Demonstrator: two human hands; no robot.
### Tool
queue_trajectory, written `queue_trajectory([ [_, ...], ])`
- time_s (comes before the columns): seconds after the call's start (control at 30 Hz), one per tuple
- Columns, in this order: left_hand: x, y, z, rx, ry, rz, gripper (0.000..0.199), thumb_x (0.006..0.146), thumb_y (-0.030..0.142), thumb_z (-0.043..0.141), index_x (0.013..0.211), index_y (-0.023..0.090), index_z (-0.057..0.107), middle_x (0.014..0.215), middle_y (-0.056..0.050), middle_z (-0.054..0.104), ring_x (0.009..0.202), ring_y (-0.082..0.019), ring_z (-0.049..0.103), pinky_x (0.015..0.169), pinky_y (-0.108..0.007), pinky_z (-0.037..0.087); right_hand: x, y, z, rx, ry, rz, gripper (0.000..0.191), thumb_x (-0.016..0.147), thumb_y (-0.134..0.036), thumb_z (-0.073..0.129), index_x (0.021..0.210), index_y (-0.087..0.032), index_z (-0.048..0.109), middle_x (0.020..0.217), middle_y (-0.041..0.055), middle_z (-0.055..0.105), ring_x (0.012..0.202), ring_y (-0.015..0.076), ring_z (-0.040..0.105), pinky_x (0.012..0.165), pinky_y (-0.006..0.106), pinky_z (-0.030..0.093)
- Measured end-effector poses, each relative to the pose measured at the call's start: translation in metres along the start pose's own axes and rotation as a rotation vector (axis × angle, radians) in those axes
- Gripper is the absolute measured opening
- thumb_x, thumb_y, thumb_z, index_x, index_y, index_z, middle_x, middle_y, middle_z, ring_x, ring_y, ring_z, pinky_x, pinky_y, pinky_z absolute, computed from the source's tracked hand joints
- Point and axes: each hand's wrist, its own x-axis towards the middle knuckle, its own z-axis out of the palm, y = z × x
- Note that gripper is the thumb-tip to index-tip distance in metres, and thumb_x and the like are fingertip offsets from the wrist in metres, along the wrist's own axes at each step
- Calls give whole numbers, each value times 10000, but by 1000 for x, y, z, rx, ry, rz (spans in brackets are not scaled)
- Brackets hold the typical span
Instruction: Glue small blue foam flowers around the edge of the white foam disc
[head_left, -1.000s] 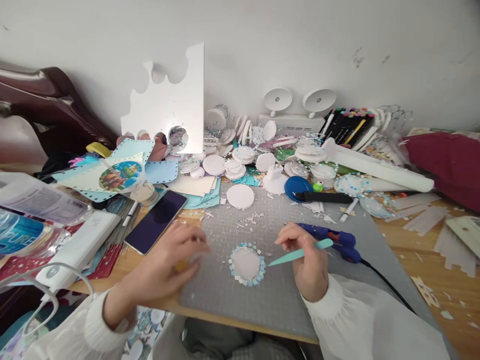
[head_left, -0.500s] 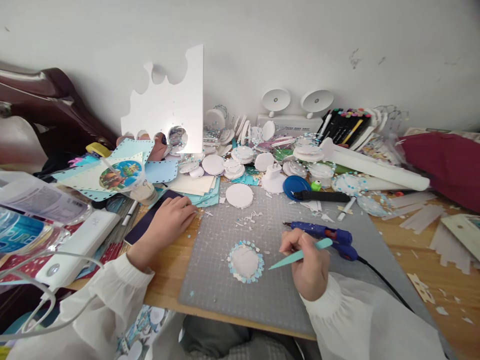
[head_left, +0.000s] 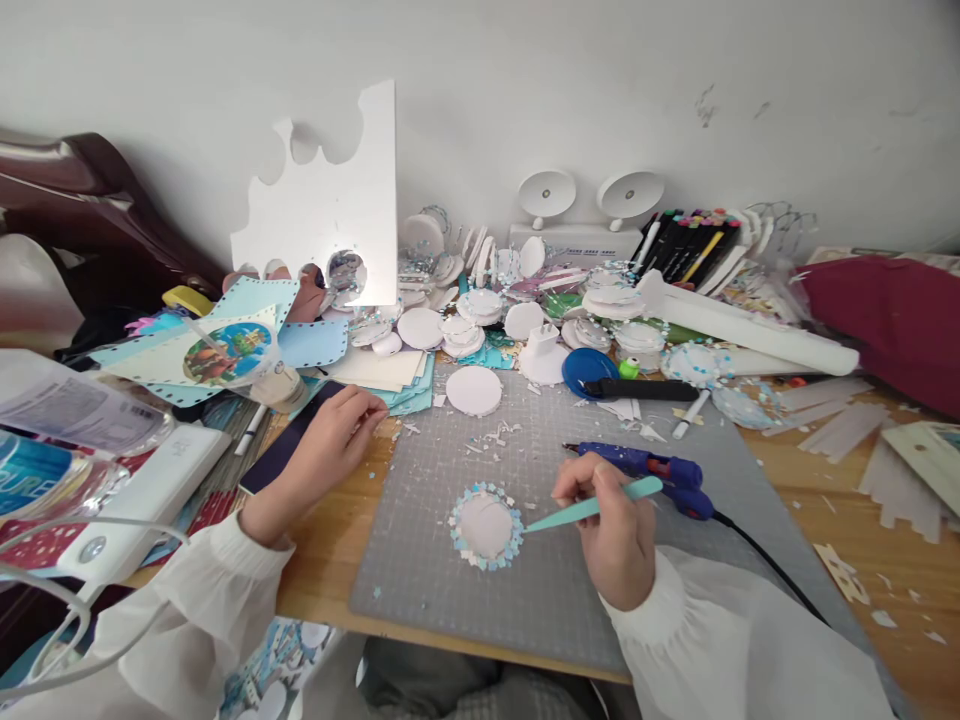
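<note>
My right hand (head_left: pixel 619 540) holds a pair of teal tweezers (head_left: pixel 566 515), their pointed tip at the right edge of a white disc (head_left: pixel 486 527) ringed with small blue and white stars. The disc lies flat on the grey cutting mat (head_left: pixel 450 600). My left hand (head_left: pixel 330 445) is beside and partly over a dark phone (head_left: pixel 289 445), left of the mat. Its fingertips and thumb come together; anything between them is too small to make out. A blue glue gun (head_left: pixel 637 462) rests on the mat just behind my right hand.
A plain white disc (head_left: pixel 474 390) and paper scraps lie farther back on the mat. Behind are piled white discs, a blue lid (head_left: pixel 590 373) and markers (head_left: pixel 686 245). A cut white board (head_left: pixel 330 210) leans at the wall. Bottles (head_left: pixel 75 400) crowd the left; a cord trails right.
The tweezers' tip has moved left to the edge of the star-ringed disc. My left hand's fingers have drawn together and lifted slightly. The view has shifted a little.
</note>
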Motion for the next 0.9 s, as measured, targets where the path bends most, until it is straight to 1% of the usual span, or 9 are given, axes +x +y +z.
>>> queue_trajectory([
  [0.07,1,12,0,-299,22,-88,185,958,291,414,868,166,515,795,-17,505,731,-147,470,674,-254,387,1,-2,1,35,-39,17,395,956,-414,367,721,-201,602,600,-2,524,483,118,440,452,267,317],
  [0.1,3,19,2,-434,-4,-129,198,960,311,417,861,168,511,763,-2,482,709,-137,453,653,-242,376,2,-3,1,59,-61,11,375,963,-403,364,766,-202,612,631,0,549,495,117,464,477,270,351],
  [0.2,10,41,13,-781,-85,-195,222,954,353,452,870,165,532,769,-1,488,734,-129,459,692,-241,377,6,-5,1,111,-121,-47,297,971,-357,382,876,-213,623,699,5,589,562,127,537,587,305,434],
  [0.33,21,63,35,-1213,-232,-226,255,902,398,555,834,152,560,782,-11,521,730,-119,485,698,-238,391,10,-8,0,39,-146,-121,93,916,-247,527,906,-228,618,763,-1,595,621,123,584,609,290,462],
  [0.43,22,71,50,-1425,-324,-334,254,841,381,653,818,137,585,776,-14,550,720,-108,500,689,-220,400,11,-9,0,-41,-109,-146,67,873,-179,583,900,-233,611,845,6,618,651,114,607,608,264,486],
  [0.53,18,73,58,-1551,-404,-487,250,791,345,719,822,125,605,763,-13,577,696,-92,509,676,-200,407,11,-9,1,-81,-55,-156,116,844,-142,610,907,-238,599,861,3,638,652,109,626,601,237,505],
  [0.63,14,71,61,-1597,-426,-577,236,779,322,738,813,118,623,754,-13,595,682,-83,516,666,-186,411,11,-8,3,-115,-27,-140,123,835,-122,613,888,-231,598,864,4,642,654,100,632,592,215,510],
  [0.77,14,70,62,-1605,-407,-606,195,785,291,736,812,119,648,749,-11,610,685,-78,526,665,-174,414,13,-5,3,-166,-9,-147,124,824,-111,624,869,-224,605,843,7,644,731,114,641,624,210,518],
  [0.9,15,69,62,-1619,-419,-609,153,800,253,721,857,118,679,772,-17,628,699,-76,538,665,-167,419,14,-1,3,-217,-10,-170,121,817,-104,634,848,-217,602,798,9,645,793,123,634,678,216,521],
])
